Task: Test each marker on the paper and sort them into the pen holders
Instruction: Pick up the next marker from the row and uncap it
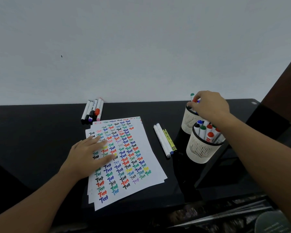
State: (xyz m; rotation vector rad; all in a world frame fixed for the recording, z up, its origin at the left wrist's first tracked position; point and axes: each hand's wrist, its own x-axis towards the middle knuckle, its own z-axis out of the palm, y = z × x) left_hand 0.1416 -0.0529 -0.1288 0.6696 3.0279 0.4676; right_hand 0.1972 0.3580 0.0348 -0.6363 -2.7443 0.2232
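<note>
At right of the frame the right hand (209,105) curls its fingers (191,103) round a red-capped marker (194,100) over the far pen holder (191,121), the near pen holder (202,148) packed with markers, while the left hand (88,154) lies flat on the paper (141,165).

L hand (89,155) flat on paper (138,158) covered w/ coloured "Test" marks. R hand (208,106) over far pen holder (191,121), fingers on a red-capped marker (194,100). Near holder (202,150) full of markers. Loose markers (92,111) at desk (32,140) back; three more (165,140) beside the paper.
</note>
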